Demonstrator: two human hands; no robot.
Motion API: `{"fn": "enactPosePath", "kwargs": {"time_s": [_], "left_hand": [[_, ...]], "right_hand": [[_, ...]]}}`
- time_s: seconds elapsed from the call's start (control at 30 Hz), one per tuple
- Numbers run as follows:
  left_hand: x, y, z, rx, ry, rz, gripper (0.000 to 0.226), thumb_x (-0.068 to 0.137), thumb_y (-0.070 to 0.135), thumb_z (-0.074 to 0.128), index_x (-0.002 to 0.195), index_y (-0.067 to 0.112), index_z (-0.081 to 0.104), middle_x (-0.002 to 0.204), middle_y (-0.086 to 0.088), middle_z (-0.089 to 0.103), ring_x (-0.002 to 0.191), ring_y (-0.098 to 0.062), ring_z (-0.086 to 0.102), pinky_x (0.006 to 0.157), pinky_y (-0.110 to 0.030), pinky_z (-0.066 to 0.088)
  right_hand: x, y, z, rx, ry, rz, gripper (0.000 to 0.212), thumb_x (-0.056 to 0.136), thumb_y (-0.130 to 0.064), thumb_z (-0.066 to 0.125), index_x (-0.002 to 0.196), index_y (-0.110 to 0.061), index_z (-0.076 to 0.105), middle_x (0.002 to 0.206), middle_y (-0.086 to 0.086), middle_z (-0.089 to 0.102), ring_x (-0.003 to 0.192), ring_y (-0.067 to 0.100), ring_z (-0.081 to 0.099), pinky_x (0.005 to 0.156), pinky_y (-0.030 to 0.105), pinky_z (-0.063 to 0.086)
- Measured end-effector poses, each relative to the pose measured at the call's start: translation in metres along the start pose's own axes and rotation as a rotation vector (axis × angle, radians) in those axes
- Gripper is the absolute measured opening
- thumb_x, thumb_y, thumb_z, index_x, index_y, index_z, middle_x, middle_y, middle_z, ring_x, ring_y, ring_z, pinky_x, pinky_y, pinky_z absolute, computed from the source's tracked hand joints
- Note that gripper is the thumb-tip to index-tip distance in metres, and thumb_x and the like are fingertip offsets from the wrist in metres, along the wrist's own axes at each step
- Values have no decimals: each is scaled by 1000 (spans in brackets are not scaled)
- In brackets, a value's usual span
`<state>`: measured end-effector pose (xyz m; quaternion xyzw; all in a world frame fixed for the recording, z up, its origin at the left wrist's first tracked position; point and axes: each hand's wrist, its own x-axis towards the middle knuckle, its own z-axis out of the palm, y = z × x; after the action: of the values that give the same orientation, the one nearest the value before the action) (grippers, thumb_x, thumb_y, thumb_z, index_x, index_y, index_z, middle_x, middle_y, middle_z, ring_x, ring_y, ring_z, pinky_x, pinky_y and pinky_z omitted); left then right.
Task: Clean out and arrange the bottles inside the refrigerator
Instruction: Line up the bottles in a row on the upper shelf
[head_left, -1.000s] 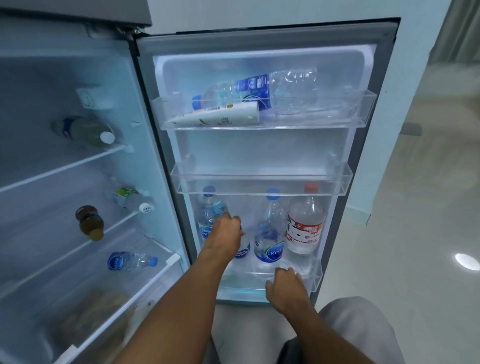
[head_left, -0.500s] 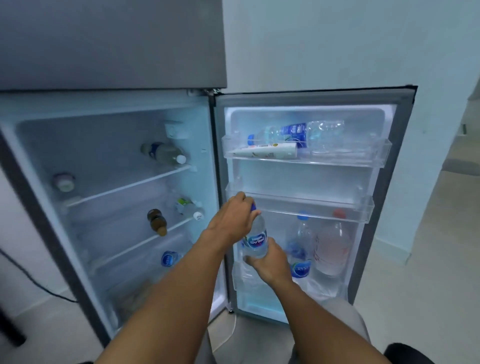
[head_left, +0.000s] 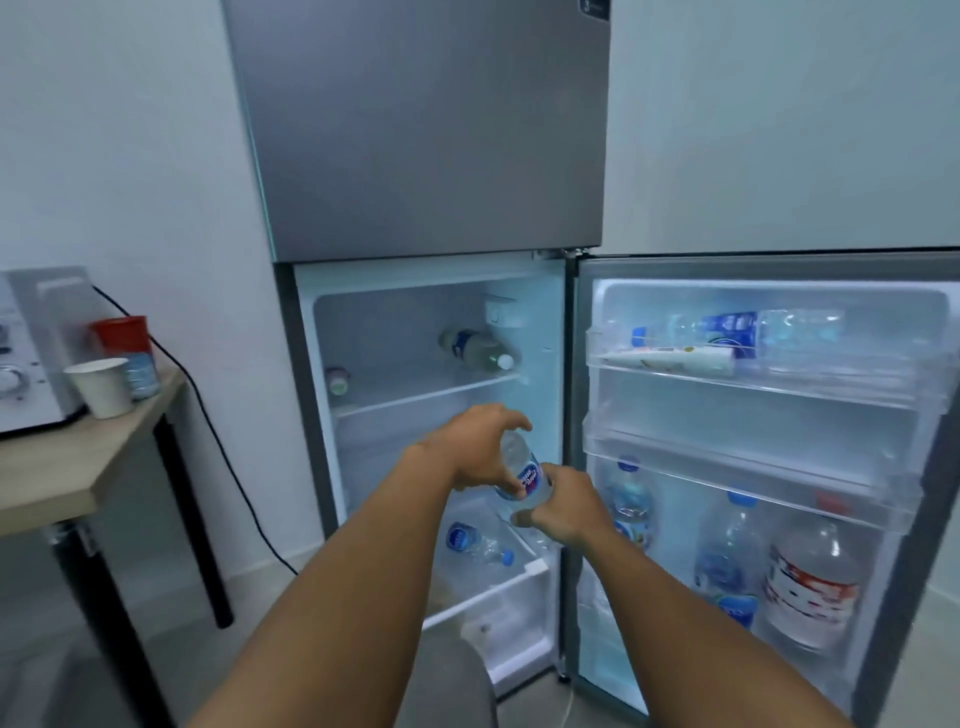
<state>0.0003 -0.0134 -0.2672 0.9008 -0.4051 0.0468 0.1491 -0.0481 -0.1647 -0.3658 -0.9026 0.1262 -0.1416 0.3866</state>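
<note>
Hands, left hand (head_left: 475, 449) and right hand (head_left: 563, 506), both grip small water bottle (head_left: 522, 475), label unreadable.

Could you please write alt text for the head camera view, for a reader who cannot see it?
Both hands, left and right, hold a small water bottle in front of an open refrigerator. More bottles stand in the lowest door shelf and lie on the inner shelves. At left, a table holds cups.

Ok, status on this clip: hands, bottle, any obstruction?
Left hand and right hand both gripping small clear plastic water bottle with blue label, held before open fridge. Nothing in the way.
</note>
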Motion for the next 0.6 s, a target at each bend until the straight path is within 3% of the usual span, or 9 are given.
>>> {"fn": "enactPosePath", "kwargs": {"time_s": [0.1,0.23,0.3,0.4,0.5,0.6], "left_hand": [[-12,-15,-9,-7,90,-35,81,55,32,92,129,31,57,124,7,55,102,-20,63,81,-38,57],[-23,-36,-9,-30,278,-27,66,62,28,89,123,23,64,114,5,58,94,-20,66,75,-20,48],[-24,-47,-9,-8,400,0,62,64,28,87,121,22,65,114,3,59,98,-19,63,82,-27,49],[-24,-60,-12,11,536,6,56,66,29,85,118,21,65,111,2,58,94,-19,60,80,-33,52],[-19,-70,-14,107,661,-4,51,67,26,83,113,18,64,109,-3,58,90,-24,60,74,-39,54],[-10,-79,-14,188,748,-33,52,68,22,85,114,13,63,109,-9,58,92,-28,59,73,-42,56]], "right_hand": [[9,-16,4,15,-28,-80,42,53,-31,89,90,-31,70,88,-6,72,79,18,68,73,36,59],[24,-37,12,69,-22,-152,43,53,-22,92,91,-26,71,87,-5,71,78,17,67,69,30,57],[36,-48,19,151,14,-160,45,53,-17,91,90,-30,69,85,-7,71,78,16,66,68,30,58],[52,-63,30,215,112,-161,58,56,-22,90,109,-28,66,99,-6,70,86,19,66,78,38,58],[72,-77,41,241,187,-195,40,64,-24,85,98,-25,65,90,-3,69,79,18,65,70,36,57],[93,-93,49,281,210,-219,40,67,-25,83,103,-26,65,91,-2,69,78,17,66,68,33,57]]}}
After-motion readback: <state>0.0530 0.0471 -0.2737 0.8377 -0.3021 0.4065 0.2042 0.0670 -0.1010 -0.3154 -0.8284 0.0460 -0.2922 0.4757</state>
